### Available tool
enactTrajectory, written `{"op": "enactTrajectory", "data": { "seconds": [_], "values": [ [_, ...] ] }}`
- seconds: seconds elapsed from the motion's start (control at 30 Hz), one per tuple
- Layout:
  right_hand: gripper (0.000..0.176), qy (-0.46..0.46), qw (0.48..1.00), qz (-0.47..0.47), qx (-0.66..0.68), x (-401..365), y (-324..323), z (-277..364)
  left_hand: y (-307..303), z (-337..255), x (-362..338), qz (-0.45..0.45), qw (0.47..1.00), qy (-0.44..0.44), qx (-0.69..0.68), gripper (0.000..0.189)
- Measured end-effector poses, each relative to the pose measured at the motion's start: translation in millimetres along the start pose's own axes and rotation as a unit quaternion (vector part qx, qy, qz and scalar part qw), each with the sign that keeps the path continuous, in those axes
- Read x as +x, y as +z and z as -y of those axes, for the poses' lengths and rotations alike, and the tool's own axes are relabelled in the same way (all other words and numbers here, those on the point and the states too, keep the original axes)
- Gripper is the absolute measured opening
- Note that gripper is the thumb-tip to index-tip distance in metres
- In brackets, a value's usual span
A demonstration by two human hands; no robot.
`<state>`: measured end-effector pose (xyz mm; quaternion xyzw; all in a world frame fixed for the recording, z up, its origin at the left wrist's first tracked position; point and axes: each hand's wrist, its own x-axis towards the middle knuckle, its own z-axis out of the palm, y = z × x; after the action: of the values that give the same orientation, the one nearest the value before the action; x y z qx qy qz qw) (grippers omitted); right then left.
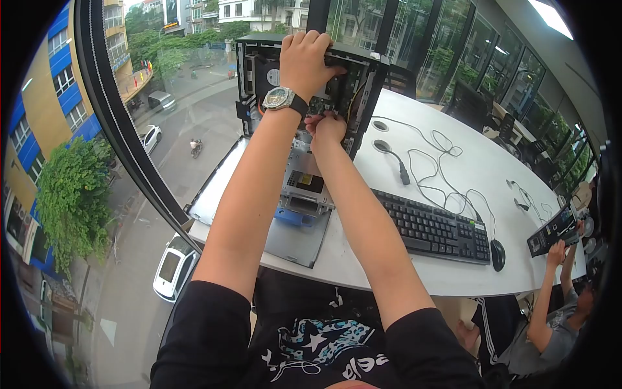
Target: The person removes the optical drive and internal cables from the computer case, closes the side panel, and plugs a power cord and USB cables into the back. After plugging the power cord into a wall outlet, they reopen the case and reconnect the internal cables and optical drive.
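Observation:
An open desktop computer case [372, 91] stands on the table in front of me, its inside facing me. My left hand [304, 61], with a wristwatch [278, 98] below it, is closed over the case's top edge, thumb reaching inside. Lower down, my right hand [329, 129] is inside the case, fingers pinched together near a circuit board [321, 104]. What those fingers hold, if anything, is hidden. A metal drive cage [304, 181] and a blue plastic part [295, 217] show beneath my hands.
Right of the case lie a black keyboard [434, 227], a mouse [497, 255], loose cables and a power plug [405, 176]. A flat metal panel [298, 245] rests at the front edge. Window glass is at left. At far right another person's hands [556, 253] hold a black device [551, 233].

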<state>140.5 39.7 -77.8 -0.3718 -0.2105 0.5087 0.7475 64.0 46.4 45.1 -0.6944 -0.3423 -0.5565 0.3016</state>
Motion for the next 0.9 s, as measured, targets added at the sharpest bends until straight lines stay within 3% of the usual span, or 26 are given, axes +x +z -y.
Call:
{"op": "enactTrajectory", "data": {
  "seconds": [0.33,0.63,0.7,0.73,0.83,0.9],
  "values": [
    [0.007,0.007,0.999,-0.034,0.026,5.5,3.7,-1.8,6.0,3.1,0.6,-0.043,0.999,0.028,0.010,0.052],
    [0.004,0.051,0.994,-0.069,0.063,-0.4,7.0,2.1,-10.6,-8.3,4.0,-0.009,0.999,0.028,0.032,0.054],
    [0.011,0.024,0.997,-0.063,0.031,-3.6,7.5,4.3,-20.3,-19.1,8.2,0.061,0.997,-0.055,-0.015,0.041],
    [0.011,0.019,0.998,-0.060,0.031,3.3,7.1,4.6,-10.0,-6.2,6.3,-0.009,0.999,0.034,0.018,0.053],
    [0.019,0.047,0.994,-0.027,0.091,10.8,4.3,-1.3,0.1,-0.5,1.1,-0.018,0.999,0.033,0.035,0.053],
    [0.015,0.030,0.996,-0.064,0.062,10.0,8.1,-6.0,7.9,5.3,-0.8,-0.021,0.999,0.025,0.023,0.053]
  ]
}}
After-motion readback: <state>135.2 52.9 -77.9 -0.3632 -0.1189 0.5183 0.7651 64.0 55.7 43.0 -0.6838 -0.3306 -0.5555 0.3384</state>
